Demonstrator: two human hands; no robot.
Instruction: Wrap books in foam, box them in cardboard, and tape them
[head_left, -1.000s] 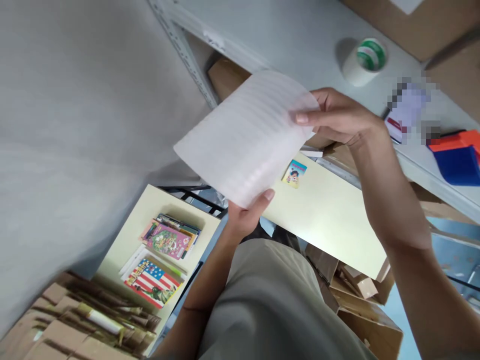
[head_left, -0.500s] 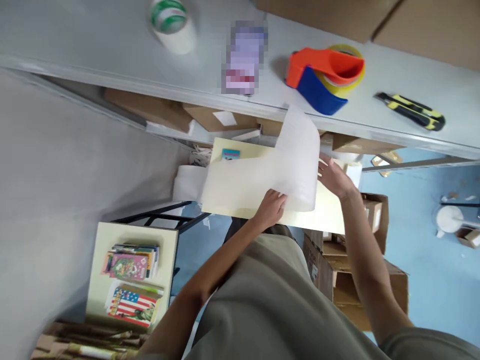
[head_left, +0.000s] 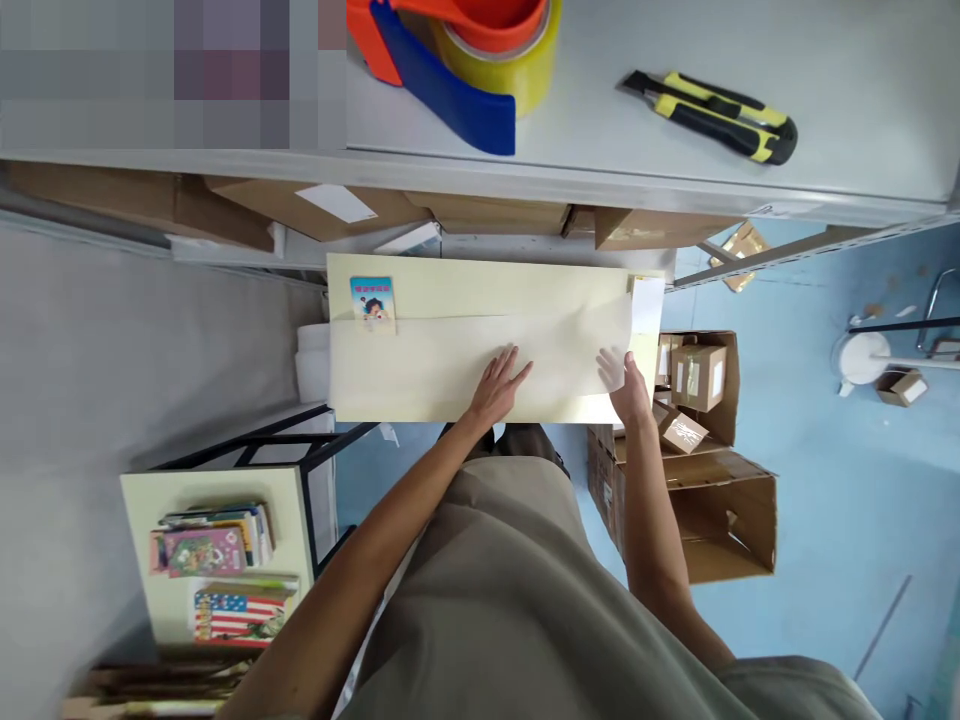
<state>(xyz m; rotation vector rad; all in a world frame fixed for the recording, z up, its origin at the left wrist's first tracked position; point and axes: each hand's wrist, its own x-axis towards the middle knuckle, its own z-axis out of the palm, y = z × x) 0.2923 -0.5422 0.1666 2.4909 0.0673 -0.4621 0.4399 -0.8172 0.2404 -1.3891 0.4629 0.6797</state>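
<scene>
A long sheet of thin white translucent foam wrap (head_left: 435, 365) lies along the pale yellow tabletop (head_left: 480, 285). My left hand (head_left: 496, 388) rests palm down on the sheet with its fingers spread. At the right end, my right hand (head_left: 628, 392) has its stretched fingers behind the sheet, showing through it, while the thumb stays outside by the edge. A small blue-topped booklet (head_left: 373, 298) lies at the table's left, its lower end overlapped by the sheet. A white roll (head_left: 312, 362) is beside the table's left end.
On the grey shelf (head_left: 585, 150) ahead are an orange and blue tape dispenser (head_left: 450, 85) and a yellow-black utility knife (head_left: 712, 115). Open cartons (head_left: 720, 520) holding small boxes stand at right. Several books (head_left: 214, 540) lie on a side table (head_left: 142, 500) at lower left.
The raised, curled right end of the foam sheet has come down onto the table. My left hand has flattened out on it. My right hand has moved lower, behind the sheet's end. The view has shifted.
</scene>
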